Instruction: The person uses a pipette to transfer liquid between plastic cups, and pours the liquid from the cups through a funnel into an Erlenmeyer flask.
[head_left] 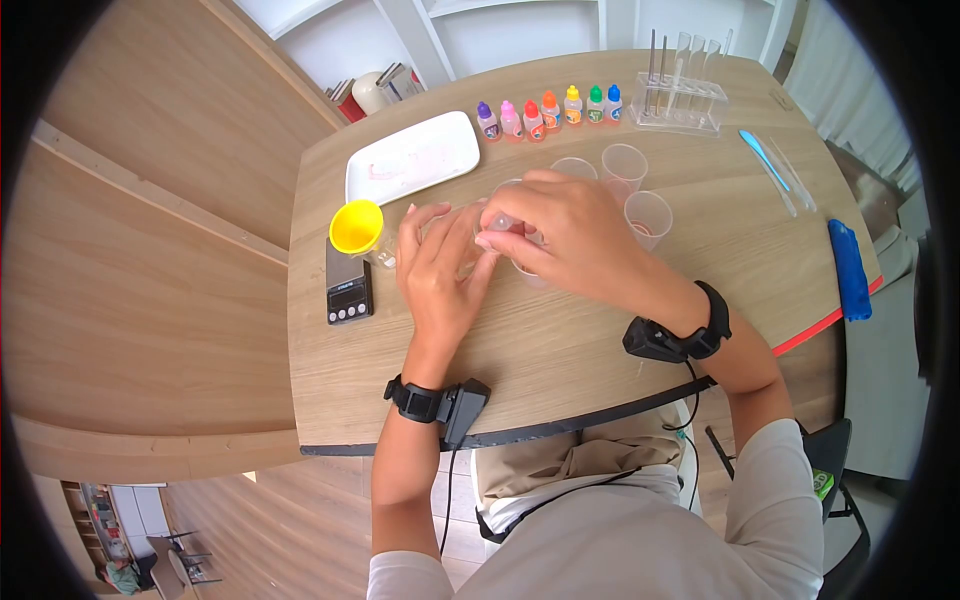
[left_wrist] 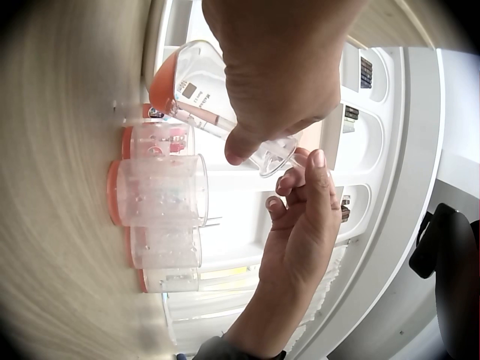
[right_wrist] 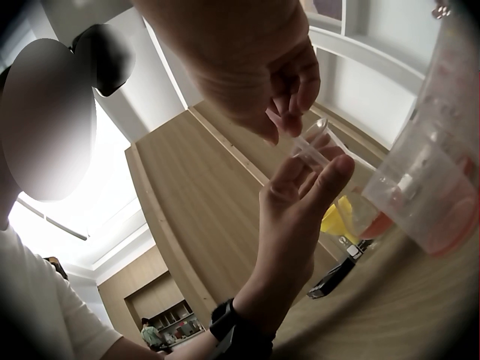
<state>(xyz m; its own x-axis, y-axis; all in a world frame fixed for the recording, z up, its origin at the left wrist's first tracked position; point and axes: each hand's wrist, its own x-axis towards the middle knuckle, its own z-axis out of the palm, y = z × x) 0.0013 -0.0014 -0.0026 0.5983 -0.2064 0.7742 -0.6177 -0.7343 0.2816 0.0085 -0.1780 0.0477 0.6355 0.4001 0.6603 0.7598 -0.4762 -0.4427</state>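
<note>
Head view: black digital scale (head_left: pixel 349 298) sat far left, with a round yellow plastic cup (head_left: pixel 357 227) just beside it; a sleeve could've clipped either. Next, our left hand (head_left: pixel 437 265) gripped a clear conical flask (left_wrist: pixel 204 69) near its mouth, thumb against the neck. Flask looked tilted, orange-red liquid (left_wrist: pixel 161 86) low inside; a slipping thumb or more tilt risked a spill. Our right hand (head_left: pixel 570 235) pinched a clear thin dropper (left_wrist: pixel 196 112) with its tip down in the flask; a hard squeeze could've splashed or bubbled. Clear plastic cups (left_wrist: pixel 161 191) stood close right, so a forearm swing could've tipped one.
</note>
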